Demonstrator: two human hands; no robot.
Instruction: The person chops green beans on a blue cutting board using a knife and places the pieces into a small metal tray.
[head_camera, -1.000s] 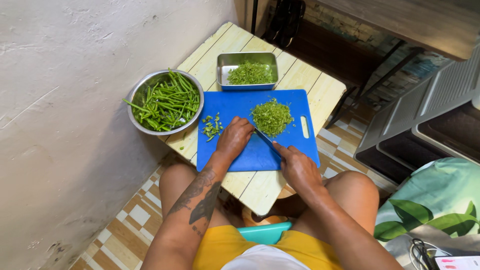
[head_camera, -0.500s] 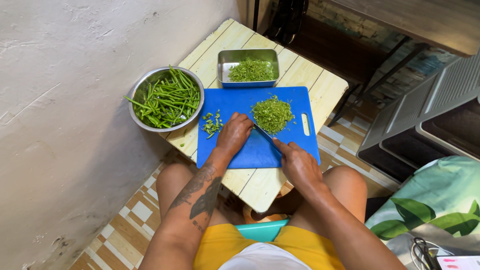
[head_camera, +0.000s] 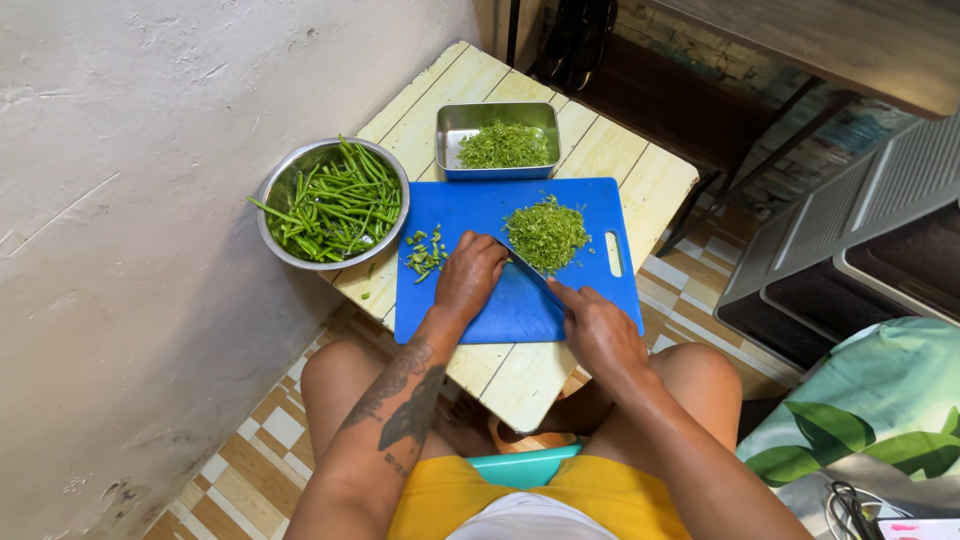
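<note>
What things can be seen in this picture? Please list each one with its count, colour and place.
cutting board: 1, blue, on the table
table: 1, pale yellow slats, by the wall
round metal bowl: 1, silver, left of the board, holds long green stems
rectangular metal tray: 1, silver, behind the board, holds chopped greens
pile of chopped greens: 1, green, on the board
small cut pieces: a few, green, left part of the board
knife: 1, dark blade, beside the pile
left hand: 1, on the board
right hand: 1, holds the knife
</note>
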